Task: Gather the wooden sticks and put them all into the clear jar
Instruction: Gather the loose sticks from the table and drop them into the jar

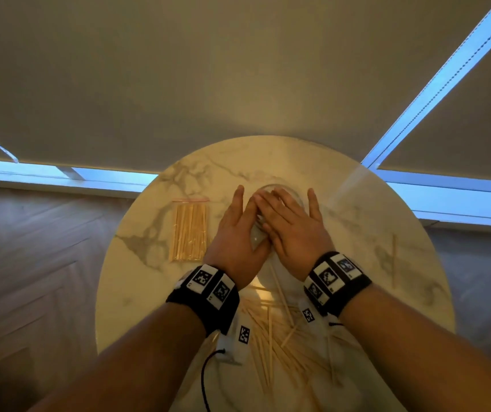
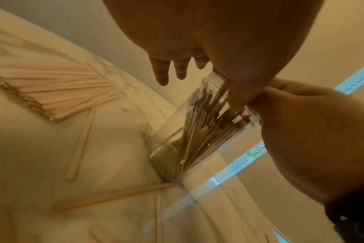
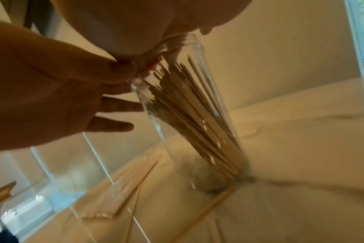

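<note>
A clear glass jar (image 1: pixel 295 194) stands upright at the middle of the round marble table (image 1: pixel 372 227). It is packed with thin wooden sticks (image 3: pixel 189 115) that lean together inside the glass (image 2: pixel 199 131). My left hand (image 1: pixel 235 230) and right hand (image 1: pixel 290 223) lie flat over the jar's mouth, fingers straight, the right fingers overlapping the left ones. Both thumbs meet at the rim. A loose heap of sticks (image 1: pixel 271 331) lies on the table under my wrists. One stray stick (image 1: pixel 393 260) lies far right.
A clear zip bag (image 1: pixel 190 230) full of sticks lies flat left of the jar. A few single sticks (image 2: pixel 81 144) lie between bag and jar. The table edge curves close behind the jar; wooden floor and window blinds surround it.
</note>
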